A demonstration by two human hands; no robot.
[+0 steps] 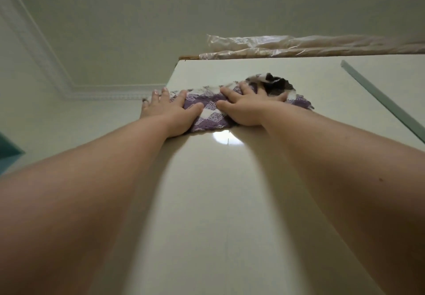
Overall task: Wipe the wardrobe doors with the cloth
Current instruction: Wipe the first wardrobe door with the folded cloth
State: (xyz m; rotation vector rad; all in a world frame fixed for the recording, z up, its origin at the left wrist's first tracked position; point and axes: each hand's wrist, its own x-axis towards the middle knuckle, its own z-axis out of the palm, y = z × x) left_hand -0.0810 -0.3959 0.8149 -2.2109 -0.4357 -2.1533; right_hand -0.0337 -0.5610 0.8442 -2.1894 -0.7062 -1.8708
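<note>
Head view: both forearms reaching up, left hand [167, 113] and right hand [247, 107] pressed flat, fingers spread, on purple checked cloth [210, 113]. Not gripped, just pinned high on wardrobe door [218, 202] near top-left corner. Cloth's long axis sideways, bunched rightward; probably down-stroke next.

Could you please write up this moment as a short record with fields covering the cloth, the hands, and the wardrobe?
cloth: purple and white checked woven cloth, pressed flat near the door's top edge
left hand: left hand flat, palm down on the cloth's left end
right hand: right hand flat, fingers spread on the cloth
surface: glossy cream wardrobe door, showing a light reflection
on top: crinkled clear plastic wrapped rolls
</note>
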